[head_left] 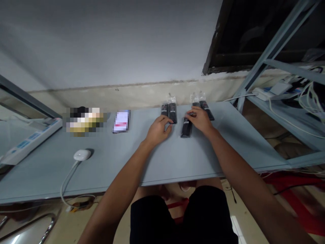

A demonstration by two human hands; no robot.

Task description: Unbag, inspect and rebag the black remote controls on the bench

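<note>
Left hand (158, 130) and right hand (199, 118) were apart, both resting on bagged black remotes (172, 112) sitting in a loose row on the tabletop (101, 166), but can't tell if either actually gripped one.

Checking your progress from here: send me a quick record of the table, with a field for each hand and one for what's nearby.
Left hand: fingertips at a bagged black remote, beside another; grip unclear.
Right hand: fingers at the top of a third bagged remote; grip unclear.
Behind right hand: two more bagged remotes.
Also on table: white round device with cable, blurred pink-and-white card, power strip.
</note>
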